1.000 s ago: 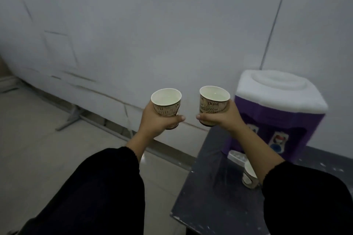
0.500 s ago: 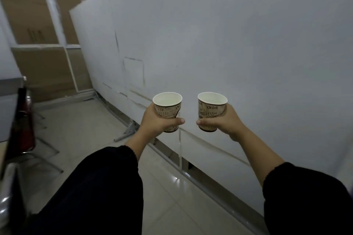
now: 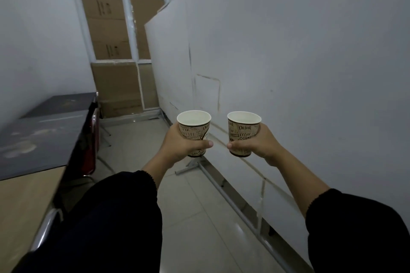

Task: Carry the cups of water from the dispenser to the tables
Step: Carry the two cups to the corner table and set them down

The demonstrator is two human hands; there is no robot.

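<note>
Two printed beige-brown paper cups are carried upright at chest height, apart, likely to avoid spilling. The left hand (image 3: 177,146) is wrapped around the left paper cup (image 3: 194,131); the right hand (image 3: 260,144) around the right paper cup (image 3: 243,132). "Drink" is legible on both. A dark glossy tabletop (image 3: 42,137) is near, at left.

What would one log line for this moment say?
phase: carrying | left hand: holds left paper cup upright | right hand: holds right paper cup upright | dark table: left
</note>
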